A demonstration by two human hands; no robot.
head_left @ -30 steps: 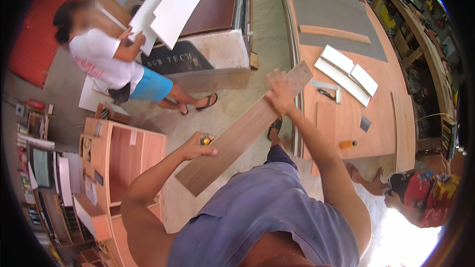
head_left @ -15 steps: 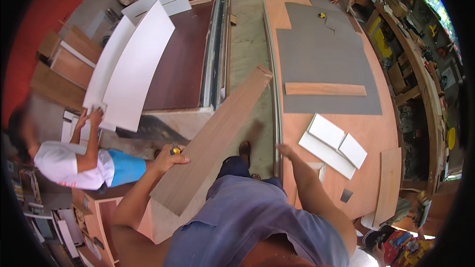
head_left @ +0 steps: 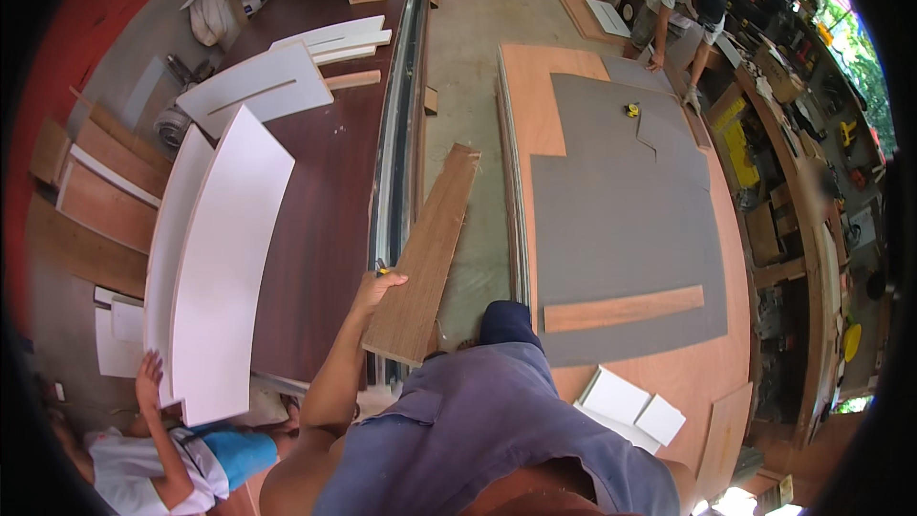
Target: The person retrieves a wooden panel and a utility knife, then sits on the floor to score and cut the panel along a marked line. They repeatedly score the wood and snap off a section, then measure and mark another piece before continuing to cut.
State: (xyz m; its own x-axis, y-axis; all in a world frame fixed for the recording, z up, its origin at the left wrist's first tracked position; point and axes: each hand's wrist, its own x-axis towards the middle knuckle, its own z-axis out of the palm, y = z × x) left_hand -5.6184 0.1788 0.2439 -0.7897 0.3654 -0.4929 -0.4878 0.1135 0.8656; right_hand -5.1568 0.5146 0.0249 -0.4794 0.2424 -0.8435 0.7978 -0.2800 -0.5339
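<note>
My left hand (head_left: 381, 290) is closed on the edge of a long brown wooden board (head_left: 435, 239), its thumb over the upper face. The board slants up and away over the gap between two work tables. A small yellow object (head_left: 385, 271) shows at the same hand, mostly hidden by my fingers, so its kind is unclear. My right hand is out of view; only part of that arm shows beside my body at the lower right.
Left, a dark red table (head_left: 320, 239) bears white panels (head_left: 224, 268); a person (head_left: 158, 459) touches one. Right, a table with a grey sheet (head_left: 621, 210) carries a wooden strip (head_left: 626, 309), white pieces (head_left: 616, 397) and a yellow tape measure (head_left: 631, 110). Another person (head_left: 678, 14) bends over its far end.
I have moved forward between the tables, and the view has shifted. My left hand still carries the board, now turned more lengthwise. My right hand has left the view.
</note>
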